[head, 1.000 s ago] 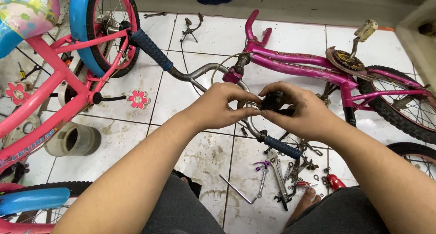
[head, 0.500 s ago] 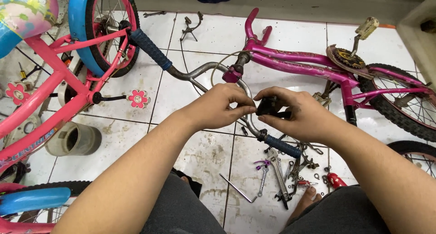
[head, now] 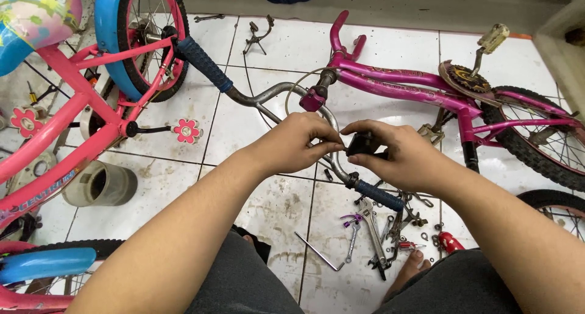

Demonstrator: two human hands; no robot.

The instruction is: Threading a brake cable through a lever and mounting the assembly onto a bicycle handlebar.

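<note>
Black part sits pinched in the right hand just above the handlebar; left hand fingertips grip its edge. It appears not yet mounted; wrenches lie untouched below.

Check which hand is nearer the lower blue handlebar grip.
Right. The right hand sits just above the lower blue grip, holding a small black part. The left hand is further off, up and left of the grip, over the handlebar.
</note>
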